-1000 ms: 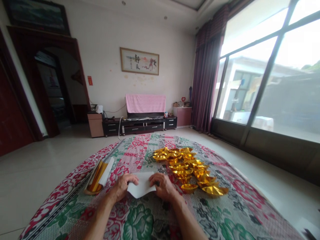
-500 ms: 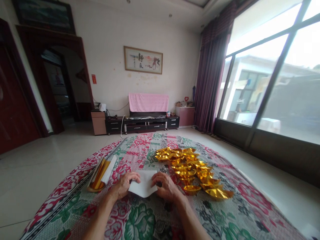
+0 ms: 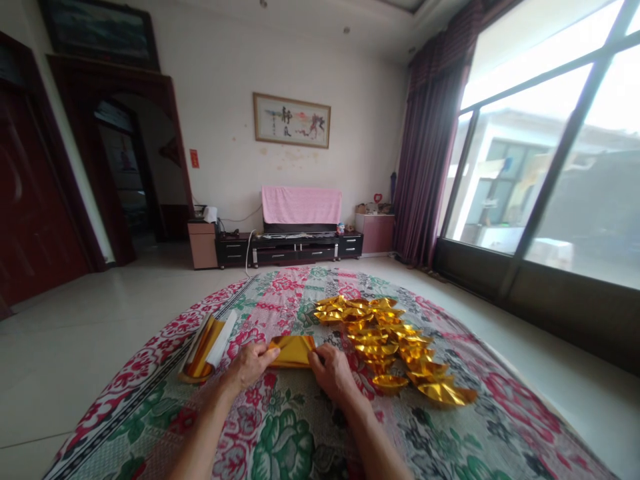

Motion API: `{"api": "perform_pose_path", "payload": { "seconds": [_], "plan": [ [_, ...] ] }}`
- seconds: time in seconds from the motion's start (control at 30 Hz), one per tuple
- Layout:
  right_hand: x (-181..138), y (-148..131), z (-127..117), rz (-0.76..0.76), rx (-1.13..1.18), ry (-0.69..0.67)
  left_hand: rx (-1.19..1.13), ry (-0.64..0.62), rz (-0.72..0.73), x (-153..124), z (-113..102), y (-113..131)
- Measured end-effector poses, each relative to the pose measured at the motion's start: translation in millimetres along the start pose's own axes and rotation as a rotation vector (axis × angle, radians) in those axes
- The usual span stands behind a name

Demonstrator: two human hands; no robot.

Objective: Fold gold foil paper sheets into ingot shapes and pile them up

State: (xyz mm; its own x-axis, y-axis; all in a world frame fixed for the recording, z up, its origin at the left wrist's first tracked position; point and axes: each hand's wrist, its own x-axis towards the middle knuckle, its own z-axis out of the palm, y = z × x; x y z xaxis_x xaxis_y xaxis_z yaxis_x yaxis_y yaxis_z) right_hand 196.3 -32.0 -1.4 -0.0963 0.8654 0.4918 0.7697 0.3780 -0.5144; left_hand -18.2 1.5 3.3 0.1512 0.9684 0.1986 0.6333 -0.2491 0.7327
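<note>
A folded gold foil paper [image 3: 291,351] lies on the flowered cloth [image 3: 280,427] just ahead of me, gold side up. My left hand [image 3: 249,365] pinches its left edge with closed fingers. My right hand [image 3: 331,369] presses and grips its right edge, fingers curled. Left of my hands rests a stack of gold and white paper sheets [image 3: 206,347]. On the right, a heap of several folded gold paper ingots [image 3: 387,340] stretches away from me across the cloth.
The cloth covers a low round surface over a pale tiled floor [image 3: 75,333]. A dark TV cabinet [image 3: 290,248] with a pink cover stands at the far wall. Large windows [image 3: 540,167] and purple curtains fill the right side.
The paper showed its white side between my hands before; now it is folded over and shows gold. My hands shifted slightly forward and the view tilted right.
</note>
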Motion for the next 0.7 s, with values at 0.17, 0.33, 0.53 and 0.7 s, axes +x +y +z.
{"api": "perform_pose_path", "payload": {
  "seconds": [0.17, 0.33, 0.53, 0.7],
  "plan": [
    [1, -2, 7, 0.066, -0.101, 0.051, 0.272, 0.135, -0.001, 3, 15, 7],
    [-1, -3, 11, 0.148, -0.168, 0.088, 0.477, 0.255, 0.136, 2, 24, 6],
    [-1, -5, 13, 0.173, -0.222, 0.081, 0.537, 0.345, 0.266, 4, 29, -7],
    [0, -6, 10, 0.122, -0.168, 0.078, 0.525, 0.333, 0.28, 5, 30, -10]
  ]
}}
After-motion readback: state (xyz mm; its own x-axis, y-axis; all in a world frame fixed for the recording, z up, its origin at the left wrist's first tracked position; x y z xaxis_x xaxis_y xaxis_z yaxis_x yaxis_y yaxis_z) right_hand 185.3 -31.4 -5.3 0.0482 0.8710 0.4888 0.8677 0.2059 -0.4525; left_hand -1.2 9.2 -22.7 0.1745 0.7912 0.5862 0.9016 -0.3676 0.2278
